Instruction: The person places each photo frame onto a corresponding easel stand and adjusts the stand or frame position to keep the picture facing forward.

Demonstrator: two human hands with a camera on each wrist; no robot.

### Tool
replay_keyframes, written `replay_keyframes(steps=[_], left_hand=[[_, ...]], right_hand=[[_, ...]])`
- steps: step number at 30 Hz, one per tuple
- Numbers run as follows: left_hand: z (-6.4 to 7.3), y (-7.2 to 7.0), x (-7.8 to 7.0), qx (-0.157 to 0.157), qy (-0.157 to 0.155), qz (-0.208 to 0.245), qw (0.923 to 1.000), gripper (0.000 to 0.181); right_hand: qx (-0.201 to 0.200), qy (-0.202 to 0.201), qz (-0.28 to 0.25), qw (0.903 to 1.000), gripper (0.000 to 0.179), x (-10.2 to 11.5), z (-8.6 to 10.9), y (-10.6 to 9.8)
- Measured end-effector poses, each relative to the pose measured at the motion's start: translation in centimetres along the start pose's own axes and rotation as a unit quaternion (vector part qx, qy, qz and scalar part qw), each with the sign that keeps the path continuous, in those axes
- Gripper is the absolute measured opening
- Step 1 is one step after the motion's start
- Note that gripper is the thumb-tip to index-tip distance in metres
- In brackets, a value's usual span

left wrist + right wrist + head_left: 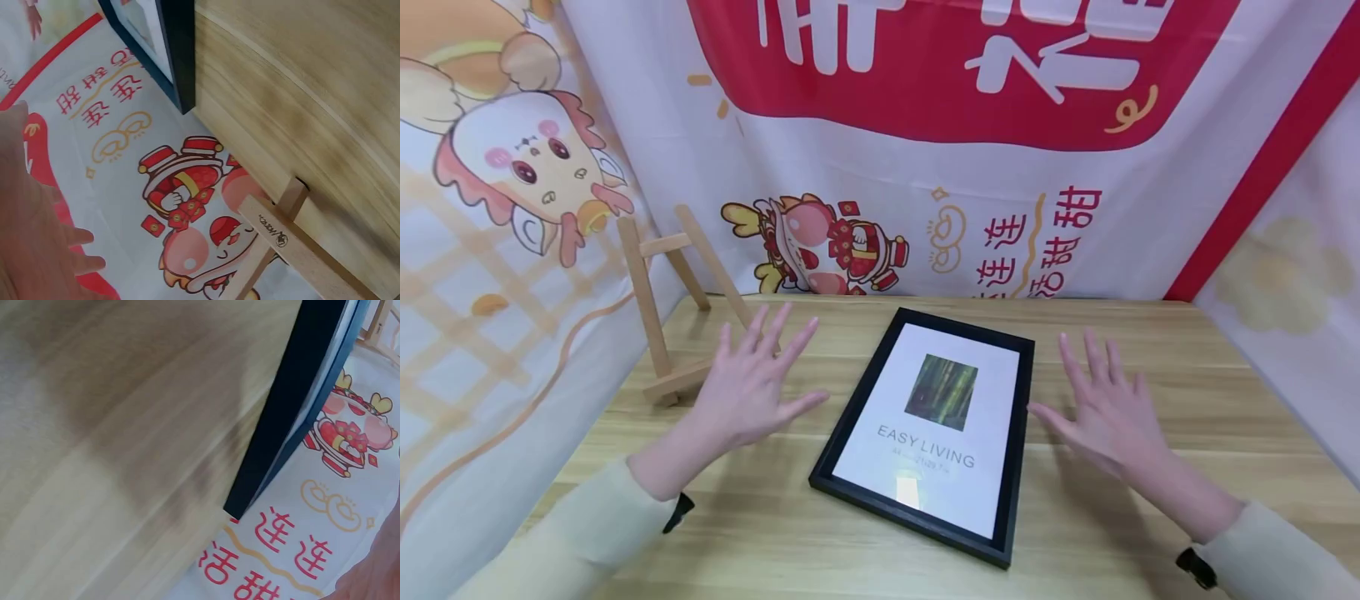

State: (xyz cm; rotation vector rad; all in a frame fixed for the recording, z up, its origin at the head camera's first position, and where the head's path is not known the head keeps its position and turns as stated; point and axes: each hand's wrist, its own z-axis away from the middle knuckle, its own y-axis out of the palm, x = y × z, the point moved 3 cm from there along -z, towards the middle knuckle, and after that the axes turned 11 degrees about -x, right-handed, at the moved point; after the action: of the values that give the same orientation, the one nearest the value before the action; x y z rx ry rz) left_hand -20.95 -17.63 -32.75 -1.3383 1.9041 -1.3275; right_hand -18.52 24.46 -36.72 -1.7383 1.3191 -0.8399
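Observation:
A black picture frame (pixel 917 433) lies face up and slightly turned on the wooden table, its white insert printed "EASY LIVING" under a small green picture. To its left my left hand (pixel 752 383) is held with fingers spread, between the frame and a small wooden easel (pixel 651 308). On the other side my right hand (pixel 1105 408) is also spread, its thumb tip right at the frame's right edge in the head view. Neither hand holds anything. The left wrist view shows the easel's ledge (pixel 306 250) close by, and the right wrist view the frame's black side (pixel 281 419).
The wooden table (pixel 737 533) ends at a white cloth backdrop (pixel 685 167) with red lettering and cartoon figures. Cloth walls also rise on the left and right sides. The easel stands at the table's back left.

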Motion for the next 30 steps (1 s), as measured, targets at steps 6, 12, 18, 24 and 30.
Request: replay_keyframes(steps=[6, 12, 18, 24, 30], left_hand=[[-1.4, 1.4, 0.3, 0.015, 0.002, 0.057, 0.9982, 0.096], [-2.6, 3.9, 0.0, 0.05, -0.003, 0.133, 0.9899, 0.101], [-3.4, 7.5, -0.4, 0.091, -0.02, 0.208, 0.9737, 0.107], [-3.5, 10.3, -0.9, 0.145, -0.051, 0.289, 0.945, 0.105], [-3.7, 12.1, -1.3, 0.191, -0.065, 0.325, 0.9241, 0.101]], right_hand=[[0.021, 0.027, -0.037, 0.9987, 0.099, 0.1, 0.8, 0.5], [0.047, 0.06, -0.086, 0.9933, 0.098, 0.7, 1.8, 1.8], [0.061, 0.09, -0.143, 0.9837, 0.099, 1.3, 2.8, 3.3], [0.073, 0.119, -0.185, 0.9727, 0.102, 2.0, 3.2, 4.3], [0.091, 0.131, -0.198, 0.9671, 0.101, 2.2, 3.3, 5.3]])
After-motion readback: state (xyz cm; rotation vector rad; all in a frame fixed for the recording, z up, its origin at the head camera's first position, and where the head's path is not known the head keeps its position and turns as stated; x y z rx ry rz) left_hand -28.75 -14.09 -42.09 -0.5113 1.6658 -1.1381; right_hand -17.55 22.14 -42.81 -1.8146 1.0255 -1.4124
